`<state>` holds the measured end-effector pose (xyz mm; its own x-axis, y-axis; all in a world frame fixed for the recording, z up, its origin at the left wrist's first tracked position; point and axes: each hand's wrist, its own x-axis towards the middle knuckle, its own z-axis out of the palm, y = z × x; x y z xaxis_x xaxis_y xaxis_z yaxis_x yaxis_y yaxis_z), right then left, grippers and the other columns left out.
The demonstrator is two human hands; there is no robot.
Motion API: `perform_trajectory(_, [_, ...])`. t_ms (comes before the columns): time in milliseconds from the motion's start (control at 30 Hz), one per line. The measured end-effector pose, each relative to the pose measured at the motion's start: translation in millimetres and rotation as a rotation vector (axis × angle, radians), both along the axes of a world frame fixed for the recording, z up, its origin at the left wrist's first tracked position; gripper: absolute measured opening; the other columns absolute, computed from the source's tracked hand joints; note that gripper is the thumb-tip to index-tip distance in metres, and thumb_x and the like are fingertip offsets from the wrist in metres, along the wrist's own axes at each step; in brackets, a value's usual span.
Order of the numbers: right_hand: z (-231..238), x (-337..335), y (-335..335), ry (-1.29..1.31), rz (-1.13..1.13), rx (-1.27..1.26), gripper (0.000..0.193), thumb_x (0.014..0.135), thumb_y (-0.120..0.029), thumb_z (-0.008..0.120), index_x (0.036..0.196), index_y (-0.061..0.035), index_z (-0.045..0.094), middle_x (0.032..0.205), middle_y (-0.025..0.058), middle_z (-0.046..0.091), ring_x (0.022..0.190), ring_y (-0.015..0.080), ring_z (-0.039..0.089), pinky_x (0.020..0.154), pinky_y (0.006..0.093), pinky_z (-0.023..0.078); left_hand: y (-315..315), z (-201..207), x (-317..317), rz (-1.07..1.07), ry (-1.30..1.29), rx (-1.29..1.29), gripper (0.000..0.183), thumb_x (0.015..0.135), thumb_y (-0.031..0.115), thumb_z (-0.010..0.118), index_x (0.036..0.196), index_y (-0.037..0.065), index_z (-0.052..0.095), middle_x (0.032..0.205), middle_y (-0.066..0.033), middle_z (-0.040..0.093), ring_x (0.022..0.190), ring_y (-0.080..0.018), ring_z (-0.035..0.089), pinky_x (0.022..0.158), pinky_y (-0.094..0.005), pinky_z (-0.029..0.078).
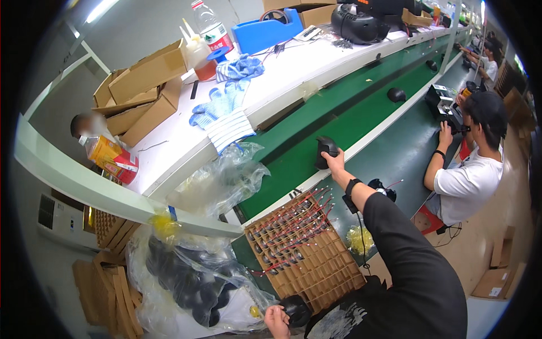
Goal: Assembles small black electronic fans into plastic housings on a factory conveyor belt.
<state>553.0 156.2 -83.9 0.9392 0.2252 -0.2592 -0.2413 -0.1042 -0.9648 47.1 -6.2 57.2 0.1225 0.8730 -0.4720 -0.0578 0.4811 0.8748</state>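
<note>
Stretched out over the green conveyor belt (299, 183), my right hand (334, 161) grips a black rounded plastic housing (324, 148) by its near side. At the lower edge, my left hand (276, 321) is closed at the rim of another black domed housing (296, 309). Between my arms lies a cardboard divider tray (333, 271); several small round parts with red wire leads (282, 234) fill its far cells. Left of the tray, a clear plastic bag (141, 282) holds several black domed housings (195, 291).
Further along the belt sits a black housing (396, 95). Striped gloves (223, 110), a glue bottle (199, 56) and a blue tape dispenser (265, 34) lie on the white shelf (282, 73). A co-worker (474, 164) sits at the right. A white post (113, 189) crosses at left.
</note>
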Motion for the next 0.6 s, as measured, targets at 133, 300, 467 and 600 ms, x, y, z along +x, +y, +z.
perform_trajectory(133, [40,-55,-16,-0.353,0.408,0.166,0.085,0.070,-0.017,0.076,0.137,0.0006,0.027,0.129,0.0198,0.045,0.119,0.0277,0.046,0.101,0.0345,0.036,12,-15,-19,-0.205,0.108,0.119,0.015,0.093,0.017,0.053,0.090,0.003,0.057,0.059,0.0023,0.044,0.048,-0.0064,0.040,0.045,-0.0209,0.033])
perform_trajectory(300, [120,-129,-73,-0.563,0.812,0.270,0.090,0.064,-0.012,0.078,0.138,-0.0015,0.028,0.129,0.0153,0.042,0.123,0.0251,0.042,0.102,0.0359,0.036,60,8,20,-0.401,0.250,0.545,0.014,0.089,0.015,0.060,0.089,0.002,0.056,0.058,0.0055,0.044,0.052,-0.0035,0.037,0.048,-0.0207,0.031])
perform_trajectory(467, [170,-183,-111,-0.690,1.029,0.310,0.087,0.059,-0.011,0.075,0.135,-0.0012,0.033,0.126,0.0175,0.043,0.120,0.0307,0.044,0.102,0.0380,0.035,99,45,61,-0.404,0.275,0.770,0.037,0.087,0.036,0.063,0.089,0.001,0.054,0.054,0.0018,0.039,0.051,-0.0053,0.035,0.047,-0.0232,0.030])
perform_trajectory(600, [197,-198,-127,-0.797,1.140,0.279,0.086,0.060,-0.012,0.076,0.134,-0.0019,0.034,0.126,0.0184,0.044,0.119,0.0333,0.044,0.102,0.0403,0.036,110,59,81,-0.403,0.181,0.800,0.047,0.091,0.047,0.052,0.083,0.001,0.049,0.055,0.0021,0.040,0.052,-0.0050,0.037,0.047,-0.0224,0.029])
